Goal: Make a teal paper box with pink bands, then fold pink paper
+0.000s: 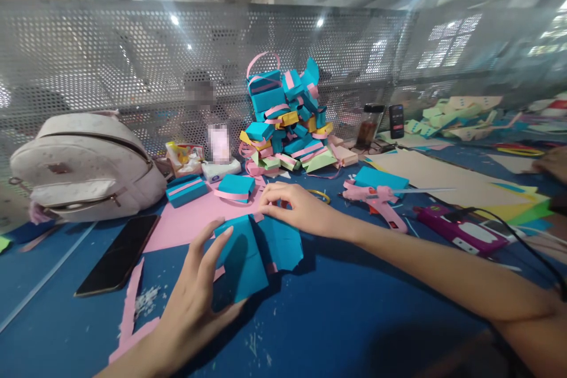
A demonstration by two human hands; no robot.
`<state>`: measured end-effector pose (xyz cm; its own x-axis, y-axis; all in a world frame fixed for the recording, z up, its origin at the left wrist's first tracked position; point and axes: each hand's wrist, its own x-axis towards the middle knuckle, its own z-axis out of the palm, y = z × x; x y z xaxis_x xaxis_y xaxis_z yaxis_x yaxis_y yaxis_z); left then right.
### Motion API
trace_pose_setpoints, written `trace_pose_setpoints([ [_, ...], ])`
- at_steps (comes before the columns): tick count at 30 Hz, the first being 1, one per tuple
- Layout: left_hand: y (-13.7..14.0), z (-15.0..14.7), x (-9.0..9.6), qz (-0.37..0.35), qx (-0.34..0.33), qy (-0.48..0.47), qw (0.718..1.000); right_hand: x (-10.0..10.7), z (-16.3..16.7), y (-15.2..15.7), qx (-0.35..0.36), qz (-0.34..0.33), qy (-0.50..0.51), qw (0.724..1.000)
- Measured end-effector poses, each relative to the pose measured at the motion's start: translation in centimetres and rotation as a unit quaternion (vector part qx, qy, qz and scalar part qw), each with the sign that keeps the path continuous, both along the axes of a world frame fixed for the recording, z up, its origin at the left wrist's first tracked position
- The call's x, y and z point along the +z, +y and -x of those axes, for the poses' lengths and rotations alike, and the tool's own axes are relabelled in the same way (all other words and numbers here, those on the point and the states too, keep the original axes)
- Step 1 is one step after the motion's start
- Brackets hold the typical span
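Note:
A folded blue paper box [241,257] stands on the table in front of me, its flap [281,242] spread to the right and small pink paper bits showing at its lower edges. My left hand [197,283] grips the box from the left, fingers over its top and thumb along the bottom. At the far edge of the box, the thumb and fingers of my right hand [290,204] are pinched together. A bit of pink shows under those fingertips, but what they hold is hidden. Pink sheet paper [172,227] lies behind the box.
Beyond is a pile of blue, pink and yellow paper boxes [287,124] against a perforated metal screen [133,53]. On the left are a backpack [88,165] and phone [119,254]. A pink glue gun [376,201] and purple power bank [460,230] lie right.

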<state>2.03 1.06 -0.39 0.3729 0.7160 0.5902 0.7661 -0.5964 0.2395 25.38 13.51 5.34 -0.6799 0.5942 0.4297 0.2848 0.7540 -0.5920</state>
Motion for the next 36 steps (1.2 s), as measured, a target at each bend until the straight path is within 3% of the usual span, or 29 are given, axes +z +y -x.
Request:
trace_pose_setpoints([
  [7,0.1,0.0,-0.1,-0.002,-0.007,-0.007,1.0,-0.4,0.1,0.2,0.004,0.021,0.0,1.0],
  [14,0.0,0.2,-0.6,-0.049,-0.017,0.034,0.998,-0.4,0.2,-0.1,0.02,0.045,-0.006,0.999],
  [20,-0.3,0.4,-1.0,-0.051,-0.016,0.051,0.997,0.4,0.1,-1.5,0.013,-0.004,-0.007,1.0],
  [25,-0.2,0.5,-1.3,-0.049,-0.022,0.037,0.998,-0.1,0.2,-1.5,-0.013,-0.038,-0.013,0.999],
  [30,0.1,0.3,-1.2,0.007,-0.003,-0.009,1.0,-0.6,0.2,-0.6,-0.027,-0.049,0.008,0.998],
  [32,0.4,0.4,-1.2,0.02,0.02,-0.036,0.999,-0.4,0.1,-0.6,-0.031,-0.092,0.036,0.995],
  [36,1.2,0.6,-1.6,0.06,0.071,-0.141,0.986,0.0,-0.2,-0.9,0.004,-0.265,0.043,0.963],
])
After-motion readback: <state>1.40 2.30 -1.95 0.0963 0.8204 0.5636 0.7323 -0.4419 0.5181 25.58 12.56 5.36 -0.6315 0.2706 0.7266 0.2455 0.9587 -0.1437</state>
